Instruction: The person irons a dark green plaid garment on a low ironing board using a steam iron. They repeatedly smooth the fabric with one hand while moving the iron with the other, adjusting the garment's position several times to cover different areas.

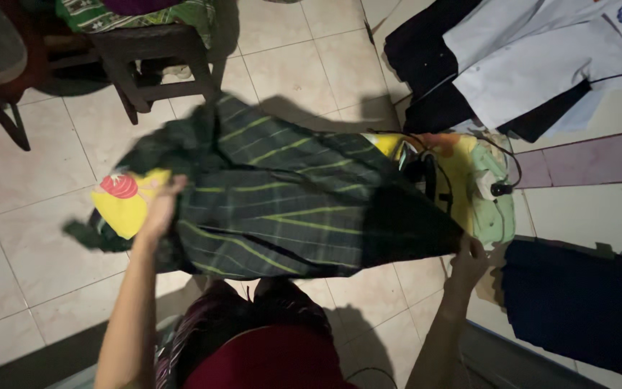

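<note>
A dark green cloth with thin yellow-green stripes [282, 198] is spread across a padded surface with a yellow cartoon-print cover [127, 205]. My left hand [160, 209] rests on the cloth's left edge, fingers laid over the fabric. My right hand [467, 261] grips the cloth's lower right corner. A dark clothes iron [426, 173] with its cord lies on the right part of the padded surface, partly hidden by the cloth.
White and dark garments [520, 65] lie at the upper right. A dark blue folded cloth [577, 302] lies at the lower right. A wooden stool [152, 61] and chair legs stand on the tiled floor [30, 216] at the upper left.
</note>
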